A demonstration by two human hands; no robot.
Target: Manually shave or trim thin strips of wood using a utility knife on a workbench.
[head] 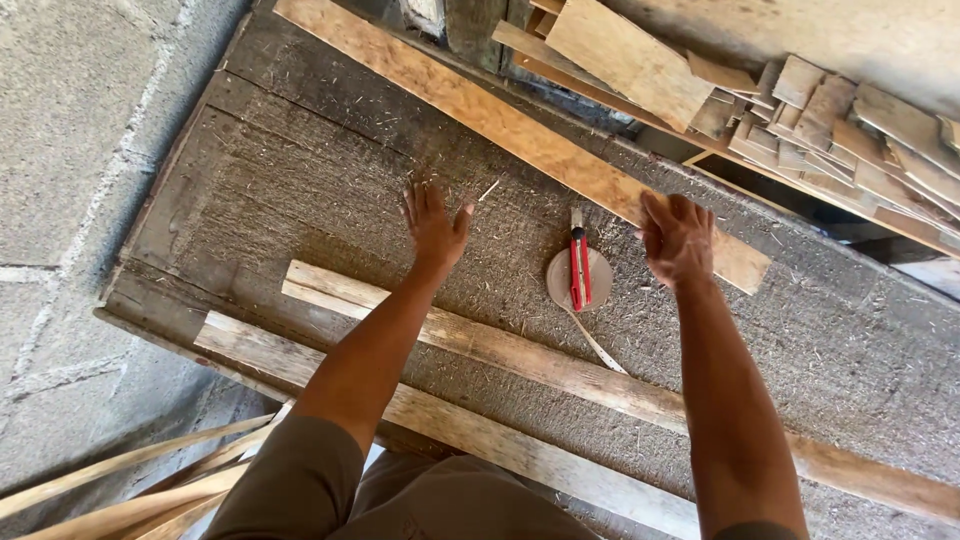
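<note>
Both arms reach forward over a rough, dark wooden surface (300, 180) strewn with sawdust and fine shavings. The left hand (433, 225) hovers flat above a bare part of it, fingers spread and thumb out, its grip open and holding nothing. The right hand (678, 238) is raised at the near edge of a long pale plywood board (500, 120) that lies diagonally across the far side of the surface; its fingers are loosely curled and open, and whether they actually touch the board cannot be told. Between the two hands, nearer the right one, a red utility knife (579, 268) rests on top of a small round wooden disc (560, 282), blade end pointing away from the person. A thin pale sliver of wood (597, 345) trails from the disc toward the person. Closer in, two long light planks (520, 360) lie roughly parallel under the forearms. At the upper right, beyond the surface, sits a heap of cut plywood offcuts (830, 130). To the left is a grey block wall (70, 150), with thin wooden slats (120, 490) leaning at the lower left.
</note>
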